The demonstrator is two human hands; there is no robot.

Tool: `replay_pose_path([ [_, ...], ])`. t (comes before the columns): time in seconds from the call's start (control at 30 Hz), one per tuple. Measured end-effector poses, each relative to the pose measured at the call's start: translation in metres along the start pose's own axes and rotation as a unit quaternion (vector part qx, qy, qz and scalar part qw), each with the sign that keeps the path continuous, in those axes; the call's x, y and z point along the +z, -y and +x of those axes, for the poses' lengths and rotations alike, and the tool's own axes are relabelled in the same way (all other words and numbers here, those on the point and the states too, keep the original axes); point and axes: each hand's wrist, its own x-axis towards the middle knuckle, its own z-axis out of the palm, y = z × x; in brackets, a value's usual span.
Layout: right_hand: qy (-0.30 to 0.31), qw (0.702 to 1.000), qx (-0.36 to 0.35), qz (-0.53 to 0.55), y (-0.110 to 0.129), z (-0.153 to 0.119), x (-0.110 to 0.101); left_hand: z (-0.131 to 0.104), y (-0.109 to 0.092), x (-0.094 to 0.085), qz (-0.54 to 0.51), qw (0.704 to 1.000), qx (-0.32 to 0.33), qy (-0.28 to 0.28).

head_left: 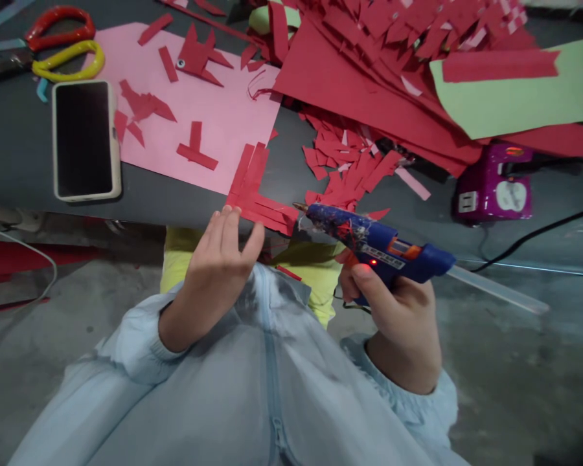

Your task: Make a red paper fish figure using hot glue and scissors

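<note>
My left hand (219, 255) lies with its fingers apart, the fingertips resting on the lower edge of an L-shaped piece made of red paper strips (255, 194) at the table's near edge. My right hand (398, 310) is wrapped round the handle of a blue glue gun (381, 243), which has a small red light lit. The gun's nozzle points left, close to the right end of the red piece. A clear glue stick (498, 290) sticks out of its back.
A pink sheet (160, 152) carries red cut-outs. At the left are a phone (83, 139) and scissors (68, 59). Red scraps (342, 152), red sheets (369, 97), a green sheet (515, 107) and a purple power socket (495, 184) with a black cable lie to the right.
</note>
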Motion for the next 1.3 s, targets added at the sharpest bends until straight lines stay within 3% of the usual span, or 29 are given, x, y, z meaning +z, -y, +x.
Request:
replay_pose_path([
  [0.23,0.013,1.0,-0.006,-0.005,0.002,0.001,-0.001,0.007,-0.006,0.007,0.037,0.999,-0.03,0.0],
  [0.6,0.011,1.0,-0.007,-0.002,0.002,0.005,0.0,0.008,-0.001,-0.015,-0.023,0.996,0.009,0.081],
  [0.87,0.018,1.0,-0.012,-0.013,-0.004,0.005,-0.004,0.011,-0.004,-0.009,0.023,0.996,-0.015,0.08],
  [1.1,0.016,1.0,0.001,-0.019,-0.009,0.003,-0.006,0.009,-0.003,-0.012,0.031,0.997,0.029,0.065],
  [1.3,0.022,1.0,-0.007,-0.017,-0.01,0.003,-0.006,0.012,-0.004,-0.009,0.038,0.996,0.007,0.08],
])
